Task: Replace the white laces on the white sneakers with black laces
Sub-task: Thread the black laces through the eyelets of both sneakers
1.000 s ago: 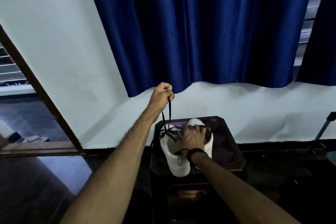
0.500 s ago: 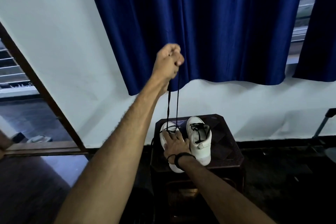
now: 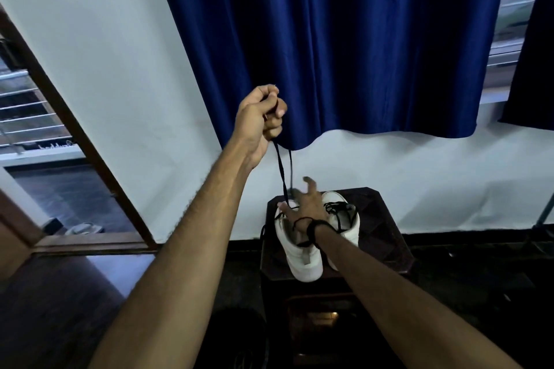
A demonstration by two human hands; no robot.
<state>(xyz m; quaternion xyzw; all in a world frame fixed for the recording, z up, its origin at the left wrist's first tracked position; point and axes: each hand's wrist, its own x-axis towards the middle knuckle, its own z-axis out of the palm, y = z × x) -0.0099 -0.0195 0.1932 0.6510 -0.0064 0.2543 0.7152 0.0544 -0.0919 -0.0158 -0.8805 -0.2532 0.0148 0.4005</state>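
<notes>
Two white sneakers stand side by side on a dark wooden stand (image 3: 386, 237). My left hand (image 3: 260, 117) is raised above them and grips both ends of a black lace (image 3: 283, 171), which runs taut down to the left sneaker (image 3: 299, 260). My right hand (image 3: 305, 204) hovers over that sneaker's front with its fingers spread, holding nothing; a black band circles its wrist. The right sneaker (image 3: 347, 219) carries a black lace through its eyelets.
A blue curtain (image 3: 344, 39) hangs on the white wall behind the stand. A wooden door frame (image 3: 75, 129) slants at the left, with sandals on the floor beyond it. A metal leg (image 3: 545, 213) leans at the right edge. The floor is dark.
My left hand pulled the lace ends upward, then came down somewhat. My right hand moved from the right sneaker to the left one, and its fingers have now lifted and spread.
</notes>
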